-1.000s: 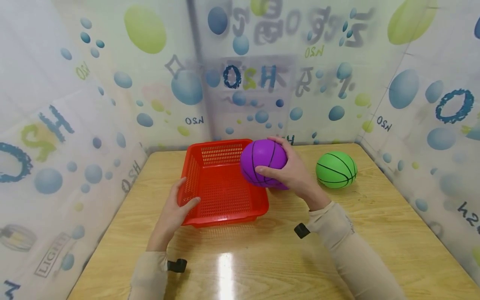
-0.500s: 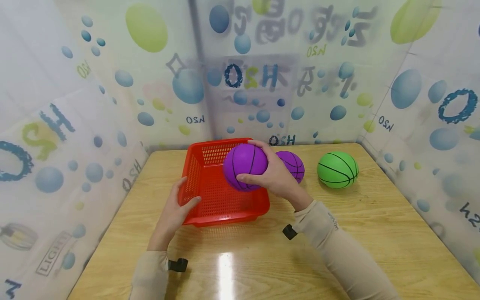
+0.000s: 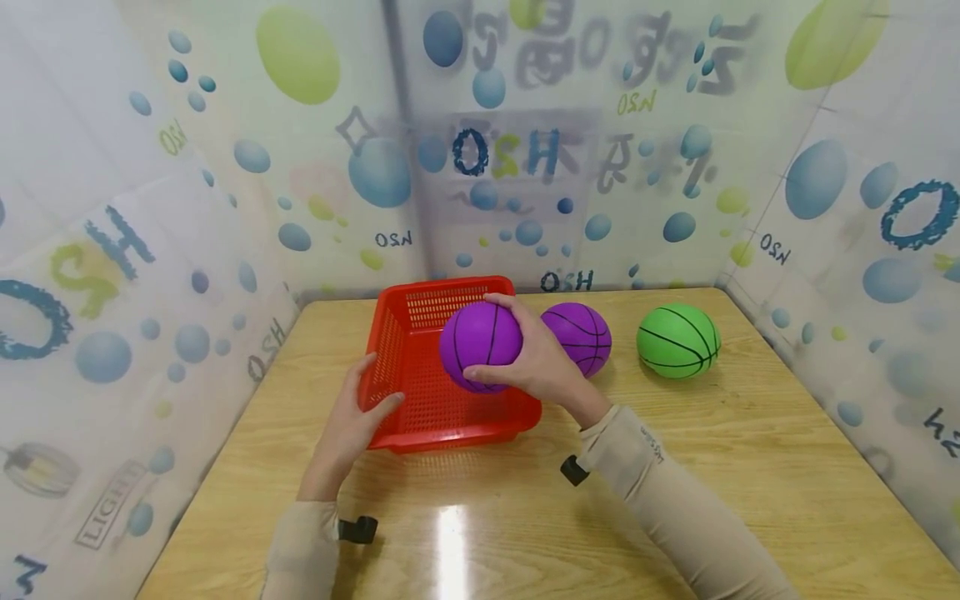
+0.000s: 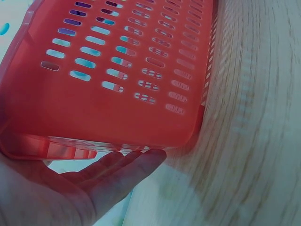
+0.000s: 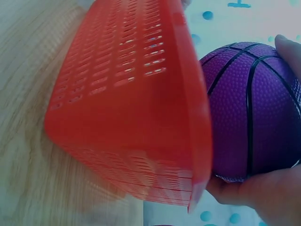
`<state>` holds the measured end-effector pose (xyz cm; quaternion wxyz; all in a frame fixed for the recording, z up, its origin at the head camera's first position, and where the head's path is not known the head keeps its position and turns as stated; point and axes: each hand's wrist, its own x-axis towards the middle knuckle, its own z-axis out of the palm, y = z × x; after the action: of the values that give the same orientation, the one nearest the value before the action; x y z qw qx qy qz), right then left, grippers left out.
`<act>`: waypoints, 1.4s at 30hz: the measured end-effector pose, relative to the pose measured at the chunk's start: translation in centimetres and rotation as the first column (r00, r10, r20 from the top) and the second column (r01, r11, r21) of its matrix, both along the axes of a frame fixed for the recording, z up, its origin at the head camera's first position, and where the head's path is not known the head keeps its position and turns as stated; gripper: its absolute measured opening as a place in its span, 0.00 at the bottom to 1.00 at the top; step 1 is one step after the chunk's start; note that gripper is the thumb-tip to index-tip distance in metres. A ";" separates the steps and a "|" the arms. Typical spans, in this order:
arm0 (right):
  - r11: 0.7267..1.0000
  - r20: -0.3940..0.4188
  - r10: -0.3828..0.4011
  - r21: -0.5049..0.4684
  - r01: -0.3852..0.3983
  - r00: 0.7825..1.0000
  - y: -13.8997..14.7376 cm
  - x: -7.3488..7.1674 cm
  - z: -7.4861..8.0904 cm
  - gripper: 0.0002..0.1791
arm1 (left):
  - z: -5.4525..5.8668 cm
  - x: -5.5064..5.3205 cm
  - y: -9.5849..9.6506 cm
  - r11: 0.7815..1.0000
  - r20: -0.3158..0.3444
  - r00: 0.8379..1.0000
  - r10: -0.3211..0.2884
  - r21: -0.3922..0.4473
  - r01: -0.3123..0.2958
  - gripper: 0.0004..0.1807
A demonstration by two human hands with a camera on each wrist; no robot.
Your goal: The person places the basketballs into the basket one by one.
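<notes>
My right hand [image 3: 543, 358] grips a purple toy basketball [image 3: 476, 346] with black lines, thumb at the near side and fingers over the far side. The ball is held over the right part of a red plastic basket [image 3: 450, 437]. In the right wrist view the same basketball [image 5: 249, 108] shows just past the basket's rim [image 5: 200, 117]. My left hand [image 3: 348, 425] holds the basket's left side, thumb over the rim. Its fingers [image 4: 127, 174] lie along the outer wall in the left wrist view, where the thumb is hidden.
A second purple basketball [image 3: 581, 337] sits on the table right of the basket, partly behind my right hand. Farther right lies a green basketball [image 3: 678, 340]. The wooden table [image 3: 510, 517] is bordered by printed curtains [image 3: 637, 192] at the back and both sides.
My right hand has carried the purple basketball leftward and slightly lower, over the basket. The second purple ball has come into view behind it. The left hand stays at the basket.
</notes>
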<state>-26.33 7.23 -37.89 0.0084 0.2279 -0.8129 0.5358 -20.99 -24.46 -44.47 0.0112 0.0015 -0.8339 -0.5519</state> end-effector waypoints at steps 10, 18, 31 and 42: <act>0.992 -0.082 -0.013 0.127 0.023 0.997 -0.5 0.4 -0.9 0.59 | 0.3 0.1 0.3 1.000 0.001 1.000 -0.001 -0.003 0.001 0.50; 0.971 -0.153 0.033 0.239 0.004 0.988 -0.3 0.4 -1.8 0.58 | 0.3 0.0 0.3 1.000 -0.008 1.000 -0.004 0.011 0.004 0.49; 0.883 -0.138 0.136 0.466 -0.057 0.981 0.3 0.4 -3.0 0.38 | 0.2 0.2 0.3 1.000 0.018 1.000 -0.005 0.014 0.004 0.49; 0.901 -0.158 0.135 0.431 -0.055 0.978 0.5 0.5 -2.9 0.40 | 0.1 0.2 0.3 1.000 0.006 1.000 -0.001 0.002 0.001 0.49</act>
<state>-25.83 7.70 -40.77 0.0076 0.3123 -0.8934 0.3228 -20.78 -24.16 -44.35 0.0083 0.0026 -0.8334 -0.5526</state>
